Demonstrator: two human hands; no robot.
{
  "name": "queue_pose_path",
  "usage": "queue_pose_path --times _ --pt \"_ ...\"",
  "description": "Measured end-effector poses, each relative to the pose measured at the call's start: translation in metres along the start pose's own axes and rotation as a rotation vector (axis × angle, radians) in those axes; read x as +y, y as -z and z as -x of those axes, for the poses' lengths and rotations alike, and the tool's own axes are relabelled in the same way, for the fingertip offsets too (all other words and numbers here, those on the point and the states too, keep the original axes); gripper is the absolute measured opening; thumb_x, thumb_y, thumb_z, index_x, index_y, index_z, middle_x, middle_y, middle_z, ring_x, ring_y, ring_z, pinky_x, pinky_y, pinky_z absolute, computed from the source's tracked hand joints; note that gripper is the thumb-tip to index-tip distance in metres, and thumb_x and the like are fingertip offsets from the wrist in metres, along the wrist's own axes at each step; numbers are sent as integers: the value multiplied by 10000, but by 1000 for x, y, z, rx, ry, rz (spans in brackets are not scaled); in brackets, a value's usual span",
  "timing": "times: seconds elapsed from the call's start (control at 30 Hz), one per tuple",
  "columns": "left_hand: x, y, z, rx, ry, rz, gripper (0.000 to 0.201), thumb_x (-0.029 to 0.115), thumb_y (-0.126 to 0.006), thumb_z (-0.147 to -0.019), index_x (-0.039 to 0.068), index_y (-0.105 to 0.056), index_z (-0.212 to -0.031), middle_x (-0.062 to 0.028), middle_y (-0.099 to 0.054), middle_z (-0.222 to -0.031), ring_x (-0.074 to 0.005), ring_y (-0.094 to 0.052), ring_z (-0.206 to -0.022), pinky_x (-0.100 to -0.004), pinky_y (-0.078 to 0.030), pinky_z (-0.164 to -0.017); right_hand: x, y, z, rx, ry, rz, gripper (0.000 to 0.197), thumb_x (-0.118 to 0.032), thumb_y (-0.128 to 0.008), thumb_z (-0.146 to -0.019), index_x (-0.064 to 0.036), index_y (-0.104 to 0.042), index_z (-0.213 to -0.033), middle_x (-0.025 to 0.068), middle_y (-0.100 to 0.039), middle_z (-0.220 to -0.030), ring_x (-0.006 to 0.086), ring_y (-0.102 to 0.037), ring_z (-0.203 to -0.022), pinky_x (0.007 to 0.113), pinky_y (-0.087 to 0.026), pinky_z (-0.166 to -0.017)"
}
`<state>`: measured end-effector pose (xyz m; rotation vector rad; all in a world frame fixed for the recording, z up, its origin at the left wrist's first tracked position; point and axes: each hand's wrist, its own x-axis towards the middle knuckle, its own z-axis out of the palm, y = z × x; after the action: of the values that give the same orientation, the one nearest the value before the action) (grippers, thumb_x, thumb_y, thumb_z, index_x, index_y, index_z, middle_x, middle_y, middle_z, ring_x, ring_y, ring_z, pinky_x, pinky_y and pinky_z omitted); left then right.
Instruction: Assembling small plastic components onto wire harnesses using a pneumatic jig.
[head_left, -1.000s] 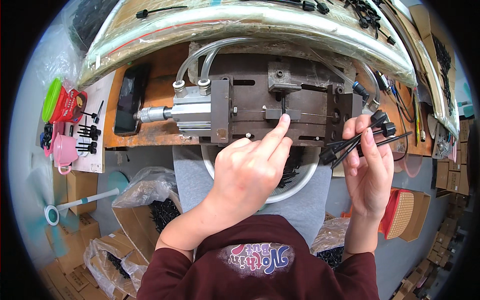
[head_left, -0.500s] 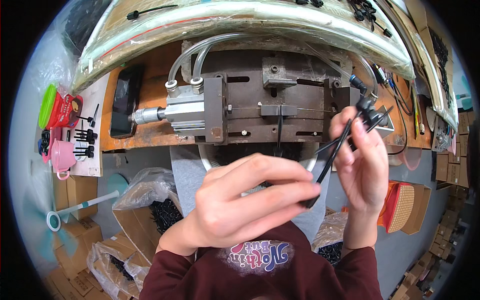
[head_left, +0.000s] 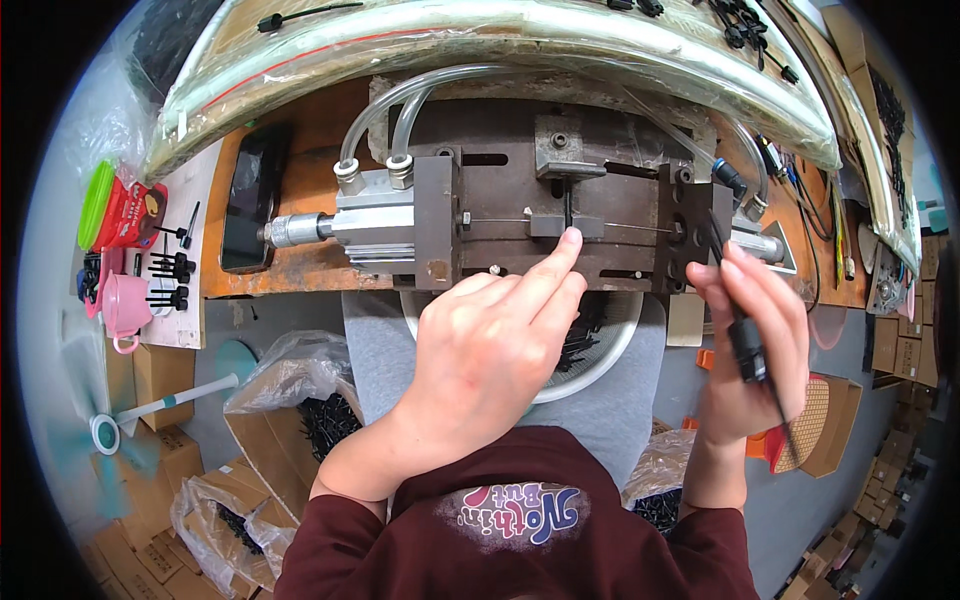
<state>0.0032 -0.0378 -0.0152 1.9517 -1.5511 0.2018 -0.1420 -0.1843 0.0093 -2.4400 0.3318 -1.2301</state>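
My left hand [head_left: 490,350] reaches over the near edge of a dark metal fixture [head_left: 510,270], its index finger stretched out. That fingertip touches the near side of a small grey block [head_left: 590,227] at the fixture's middle. A thin black rod [head_left: 568,203] sticks out of the block's far side, up to a metal bracket [head_left: 565,158]. The left thumb is hidden. To the right of the fixture, my right hand [head_left: 755,350] is closed around thin black plastic rods with a thick cap-like end [head_left: 746,345]; how many rods is unclear.
An air cylinder [head_left: 375,225] with clear hoses [head_left: 400,90] sits at the fixture's left. A white basket [head_left: 610,365] of black parts rests on my lap. At left are a phone [head_left: 252,200], a pink cup [head_left: 125,305] and a spinning fan [head_left: 105,435].
My left hand has left the right hand's rods and moved up to the block. The block's rod, earlier hanging on the near side, now shows on the far side. My right hand has shifted right.
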Motion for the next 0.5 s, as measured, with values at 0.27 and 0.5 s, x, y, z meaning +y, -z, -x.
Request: queue_pose_path --times 0.27,0.5 --pt "5 7 -3 30 61 297 322 88 -832 -686 27 -703 -974 -112 -713 -1105 -208 -692 -744 -293 -549 -654 -2 -2 8 -132 224 164 333 41 -672 -761 91 -693 -1089 232 -675 -1122 300 -706 -971 339 -598 -804" --pt "14 19 4 124 22 636 352 -16 -827 -675 -1 -706 -1005 -133 -719 -980 -232 -706 -844 -310 -576 -712 -6 -13 3 -163 320 84 345 -3 -685 -739 87 -698 -1072 234 -683 -1098 302 -716 -932 334 -604 -776"
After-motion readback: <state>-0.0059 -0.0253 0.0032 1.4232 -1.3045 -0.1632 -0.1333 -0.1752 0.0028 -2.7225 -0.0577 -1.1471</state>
